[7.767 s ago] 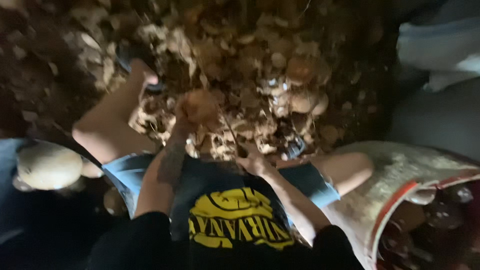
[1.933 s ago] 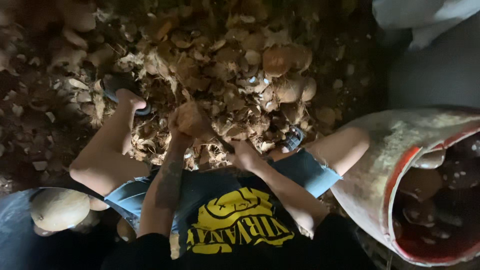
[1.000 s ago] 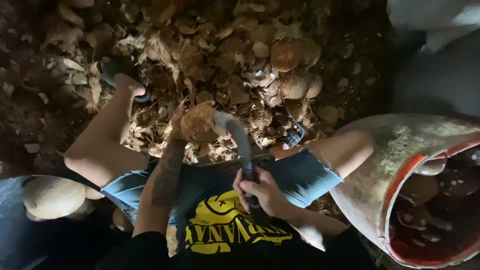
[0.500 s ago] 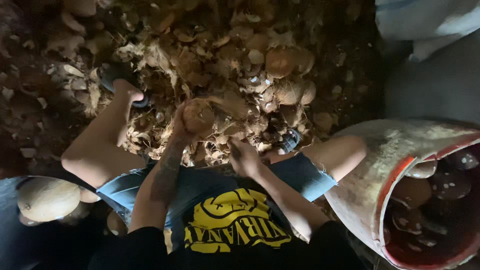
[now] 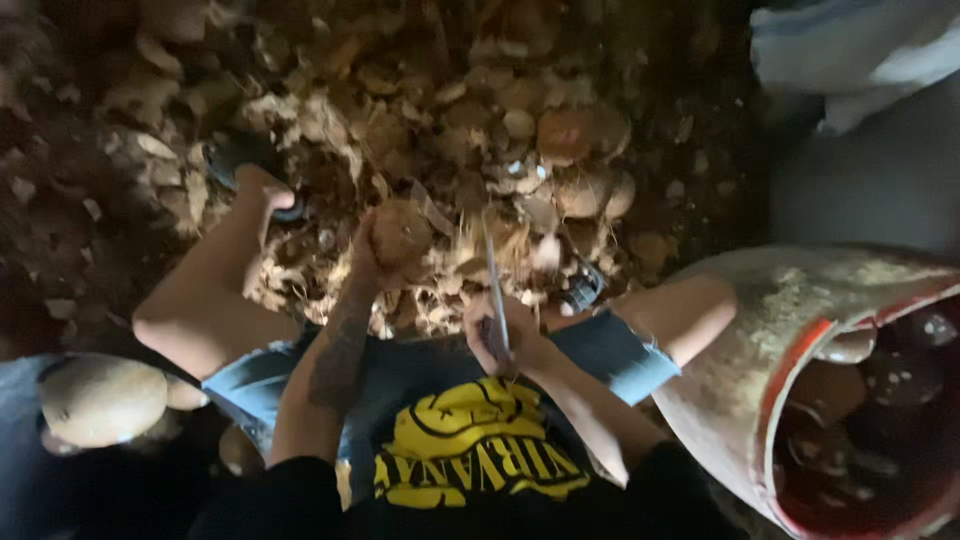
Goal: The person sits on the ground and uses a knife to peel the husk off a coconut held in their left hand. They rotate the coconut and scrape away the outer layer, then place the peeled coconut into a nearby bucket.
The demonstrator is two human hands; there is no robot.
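Currently a round brown husked coconut (image 5: 402, 232) is gripped in the left hand (image 5: 372, 262); a long metal blade (image 5: 493, 285) is clasped by the right hand (image 5: 497, 335). Strikes are best kept clear of the holding fingers.

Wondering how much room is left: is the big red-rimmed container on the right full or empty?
Partly filled. The container holds several dark rounded pieces inside, with bare inner wall above them.
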